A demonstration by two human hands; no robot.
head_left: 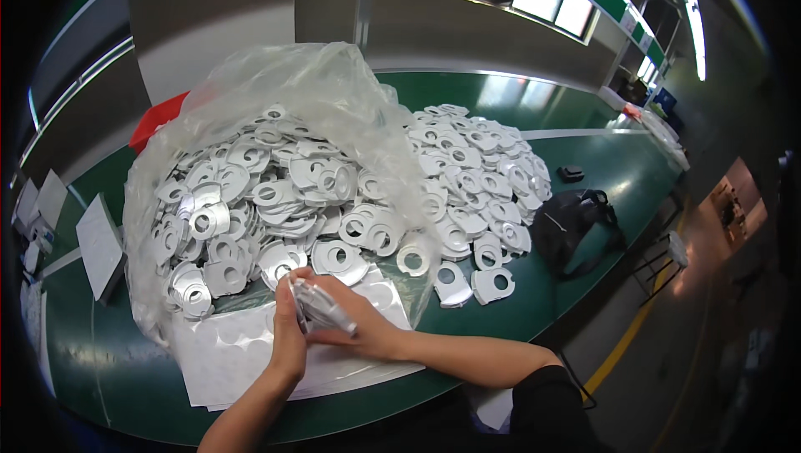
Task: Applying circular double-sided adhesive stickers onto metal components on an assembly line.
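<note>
Above the near edge of the table, my left hand (289,338) and my right hand (372,320) are closed around a small bunch of white plastic parts (324,306), held on edge and slightly blurred. My left fingers press one side, while the right hand wraps the other. Just beyond them, a large heap of similar flat white parts with round holes (225,274) spills from a clear plastic bag (275,69). Under my hands lie white sheets (221,361) with round outlines on them.
Right of the bag, a second pile of white parts (467,161) spreads over the green table (492,319). A black bag (567,232) and a small black object (571,173) lie beyond it. A red bin (158,119) stands behind the plastic bag; a white panel (100,244) leans at left.
</note>
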